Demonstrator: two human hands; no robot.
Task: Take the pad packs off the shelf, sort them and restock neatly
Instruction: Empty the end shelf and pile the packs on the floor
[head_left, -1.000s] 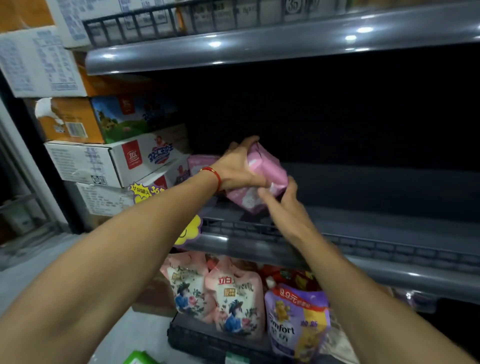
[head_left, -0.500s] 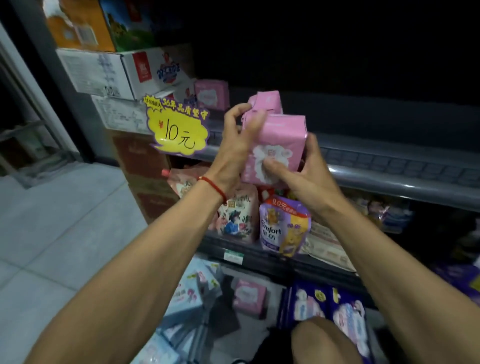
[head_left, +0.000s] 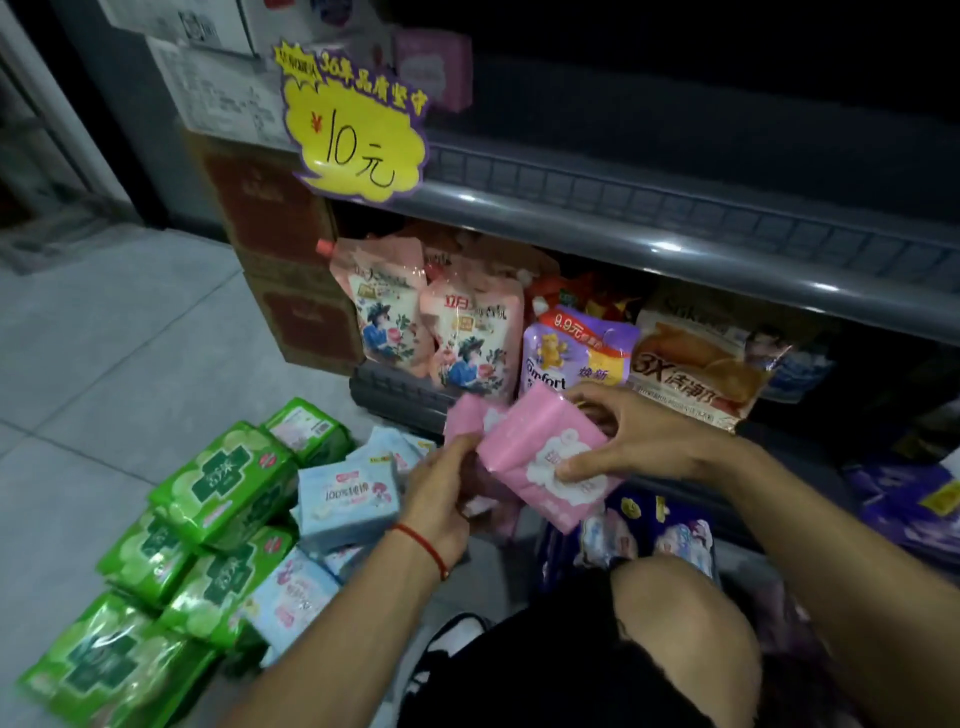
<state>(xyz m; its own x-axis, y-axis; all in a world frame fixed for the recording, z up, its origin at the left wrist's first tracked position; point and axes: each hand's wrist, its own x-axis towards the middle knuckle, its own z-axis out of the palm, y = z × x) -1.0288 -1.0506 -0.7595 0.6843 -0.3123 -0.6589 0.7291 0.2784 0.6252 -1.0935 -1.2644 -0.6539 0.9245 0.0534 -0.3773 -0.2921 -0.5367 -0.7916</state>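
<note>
Both my hands hold pink pad packs low in front of the bottom shelf, above the floor. My right hand grips the front pink pack from the right side, thumb across its face. My left hand, with a red string at the wrist, closes on another pink pack behind and to the left. On the floor to the left lie several green pad packs and light blue pad packs. One pink pack remains on the grey shelf near the top.
A yellow "10元" price tag hangs from the shelf edge. Detergent refill pouches and a purple Comfort pouch fill the lower shelf. Cardboard boxes stand at the left. My knee is below the hands. Grey tiled floor spreads left.
My hands carried the pink packs from the grey shelf down to just above the floor, and my view tilted down to the sorted piles.
</note>
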